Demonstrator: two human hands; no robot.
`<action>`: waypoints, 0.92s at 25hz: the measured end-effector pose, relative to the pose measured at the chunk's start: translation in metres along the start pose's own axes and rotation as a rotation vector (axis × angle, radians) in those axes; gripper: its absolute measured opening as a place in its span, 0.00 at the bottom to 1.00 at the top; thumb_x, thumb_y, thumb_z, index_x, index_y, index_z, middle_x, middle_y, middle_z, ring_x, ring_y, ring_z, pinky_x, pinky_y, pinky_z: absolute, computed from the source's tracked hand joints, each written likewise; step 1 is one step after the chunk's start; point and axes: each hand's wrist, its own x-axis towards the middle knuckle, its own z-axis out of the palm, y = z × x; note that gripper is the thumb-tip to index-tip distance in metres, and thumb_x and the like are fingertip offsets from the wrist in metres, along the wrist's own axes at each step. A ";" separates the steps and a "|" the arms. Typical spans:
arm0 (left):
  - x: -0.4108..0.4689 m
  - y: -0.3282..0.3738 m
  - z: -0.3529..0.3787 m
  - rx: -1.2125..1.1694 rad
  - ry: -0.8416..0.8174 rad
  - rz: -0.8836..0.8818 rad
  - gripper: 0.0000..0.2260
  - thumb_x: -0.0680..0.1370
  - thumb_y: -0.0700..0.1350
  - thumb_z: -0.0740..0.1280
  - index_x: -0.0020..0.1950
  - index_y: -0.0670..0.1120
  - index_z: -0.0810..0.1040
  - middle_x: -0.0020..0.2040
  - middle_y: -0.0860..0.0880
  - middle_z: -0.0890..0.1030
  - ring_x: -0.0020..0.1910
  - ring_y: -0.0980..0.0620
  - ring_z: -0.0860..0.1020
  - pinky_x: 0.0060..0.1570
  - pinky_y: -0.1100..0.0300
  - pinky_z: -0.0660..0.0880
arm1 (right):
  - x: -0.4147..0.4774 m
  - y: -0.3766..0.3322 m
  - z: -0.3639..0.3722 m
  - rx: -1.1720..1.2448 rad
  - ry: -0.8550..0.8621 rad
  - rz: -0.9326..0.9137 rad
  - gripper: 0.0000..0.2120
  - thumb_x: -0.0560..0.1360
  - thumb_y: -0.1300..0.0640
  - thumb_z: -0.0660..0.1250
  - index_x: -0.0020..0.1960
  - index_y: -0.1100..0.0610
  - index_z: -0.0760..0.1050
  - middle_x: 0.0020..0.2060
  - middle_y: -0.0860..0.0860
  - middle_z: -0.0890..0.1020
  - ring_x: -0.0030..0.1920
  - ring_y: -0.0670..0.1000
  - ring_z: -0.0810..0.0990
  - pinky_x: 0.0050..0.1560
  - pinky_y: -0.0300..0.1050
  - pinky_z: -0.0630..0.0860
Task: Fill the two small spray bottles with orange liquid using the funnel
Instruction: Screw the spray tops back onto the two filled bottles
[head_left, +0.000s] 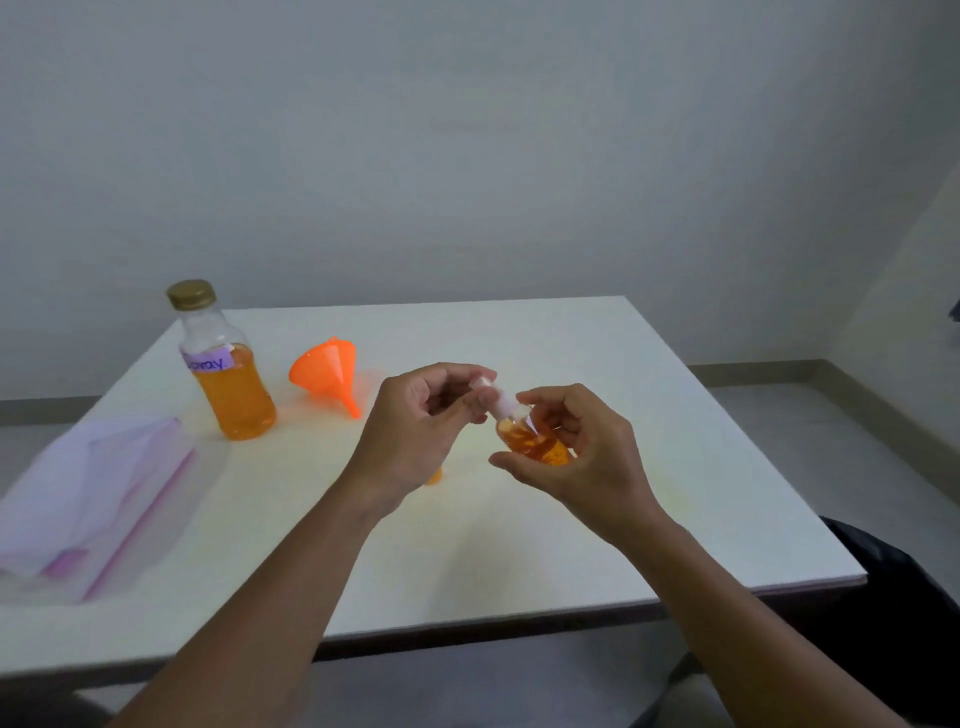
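Right hand (576, 457) grips a filled spray bottle (535, 444), tilted; left hand (415, 421) pinches its white spray cap (491, 395). A loose cap risks spilling onto the counter (519, 545).

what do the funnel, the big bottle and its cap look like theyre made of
Funnel: likely plastic, bright orange, slightly translucent and glossy, lying on its side on the table.
Big bottle: clear, probably plastic though glass cannot be ruled out; the orange liquid shows through, and a purple paper-like label is stuck on it.
Cap: gold, dull metallic sheen with a ribbed edge; metal or metallised plastic, hard to tell.
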 end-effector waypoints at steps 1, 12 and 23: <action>-0.005 0.002 -0.014 0.020 0.025 0.008 0.11 0.76 0.49 0.71 0.56 0.48 0.83 0.46 0.50 0.87 0.47 0.52 0.85 0.52 0.59 0.79 | -0.001 -0.002 0.008 0.020 -0.052 0.017 0.32 0.63 0.45 0.83 0.63 0.49 0.76 0.52 0.43 0.81 0.51 0.46 0.82 0.49 0.34 0.81; -0.032 -0.040 -0.196 0.532 0.477 0.036 0.04 0.80 0.45 0.67 0.54 0.49 0.80 0.52 0.48 0.82 0.48 0.50 0.82 0.51 0.50 0.80 | -0.002 0.011 0.081 -0.136 -0.157 0.224 0.22 0.71 0.53 0.78 0.62 0.49 0.76 0.49 0.44 0.83 0.44 0.42 0.83 0.42 0.33 0.81; -0.019 -0.070 -0.218 0.601 0.591 0.063 0.05 0.77 0.43 0.71 0.52 0.46 0.81 0.49 0.47 0.81 0.43 0.52 0.84 0.47 0.53 0.81 | 0.004 0.013 0.127 -0.130 -0.104 0.373 0.15 0.72 0.47 0.77 0.54 0.48 0.75 0.45 0.44 0.82 0.40 0.47 0.81 0.40 0.36 0.74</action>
